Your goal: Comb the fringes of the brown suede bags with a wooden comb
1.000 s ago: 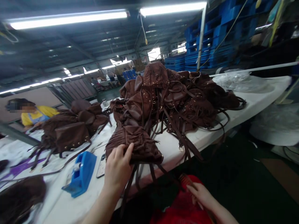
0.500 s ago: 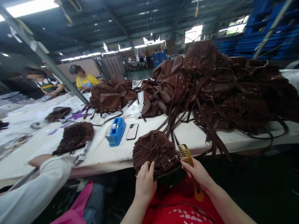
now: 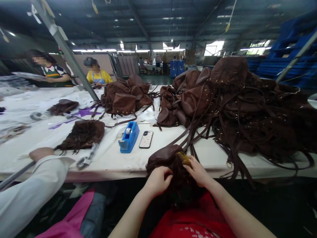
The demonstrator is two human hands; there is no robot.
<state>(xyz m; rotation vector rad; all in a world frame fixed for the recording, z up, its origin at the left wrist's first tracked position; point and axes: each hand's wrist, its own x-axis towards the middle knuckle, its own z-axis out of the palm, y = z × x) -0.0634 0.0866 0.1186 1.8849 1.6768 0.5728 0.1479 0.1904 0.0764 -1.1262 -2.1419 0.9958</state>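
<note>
A dark brown fringed bag [image 3: 164, 156] lies at the table's front edge, close to my body, its smooth base turned up and away from me. My left hand [image 3: 159, 180] is closed on the bag's near left side, thumb and fingers bent together. In my right hand [image 3: 198, 172] is a yellowish-brown comb [image 3: 183, 158], its teeth against the bag's right side. My fingers hide the comb's handle. The bag's lower part hangs in shadow in front of my red clothing.
Behind the bag lie a phone [image 3: 146, 139] and a blue tape dispenser [image 3: 129, 137]. A large heap of brown bags [image 3: 247, 109] with trailing straps fills the right side; a smaller heap [image 3: 123, 97] sits further left. A co-worker's sleeved arm [image 3: 42, 178] reaches in beside another fringed bag [image 3: 85, 135].
The bag has been turned so its base faces up and away. My right hand has brought the comb from beside the bag onto it. The view has shifted slightly left.
</note>
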